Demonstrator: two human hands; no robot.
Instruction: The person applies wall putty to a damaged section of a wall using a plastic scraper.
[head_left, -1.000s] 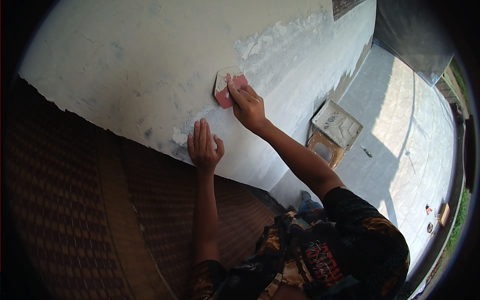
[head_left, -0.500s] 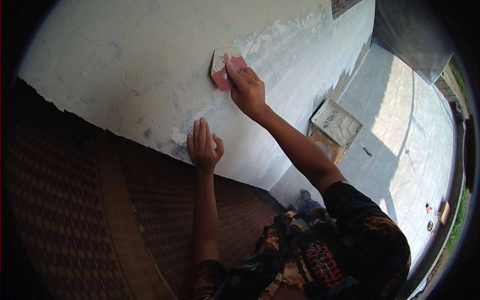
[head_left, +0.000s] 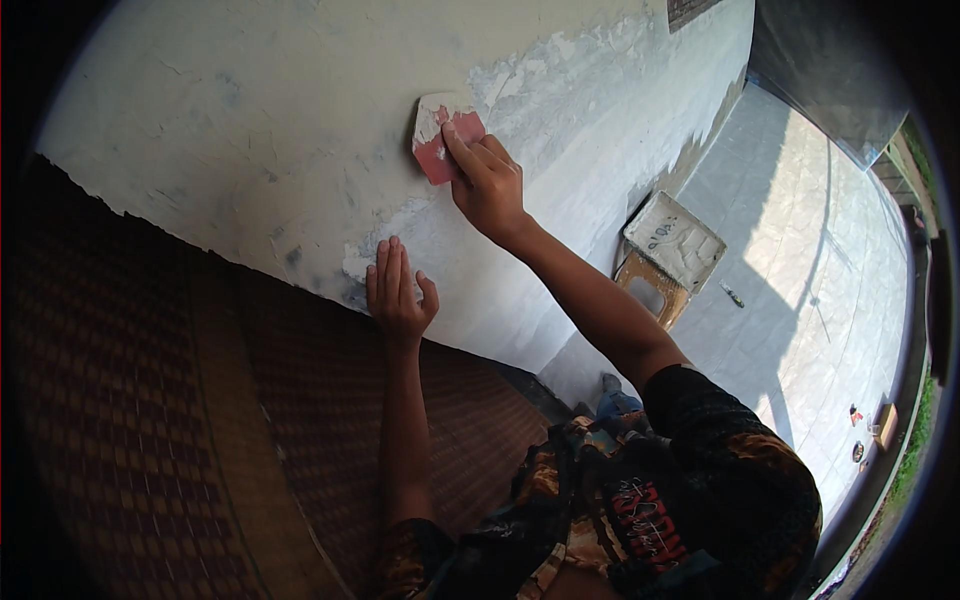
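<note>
My right hand (head_left: pixel 488 180) grips a pink flat scraper (head_left: pixel 434 157) smeared with off-white compound, held against the pale wall (head_left: pixel 250 120) at upper middle. Beside it runs a rough patch of lighter, greyish compound (head_left: pixel 530 85). Lower and left, my left hand (head_left: pixel 400 290) rests on the wall with its fingers extended, holding nothing, over another whitish patch near the wall's dark lower edge.
A tray of pale compound (head_left: pixel 672 242) lies over a worn board (head_left: pixel 662 310) on the grey sheeted floor (head_left: pixel 770 230), near a small tool (head_left: pixel 732 294). A brown woven surface (head_left: pixel 120 380) fills the lower left. Small objects lie at far right.
My right hand with the scraper has moved up the picture and slightly left since a second ago. My left hand has shifted slightly left.
</note>
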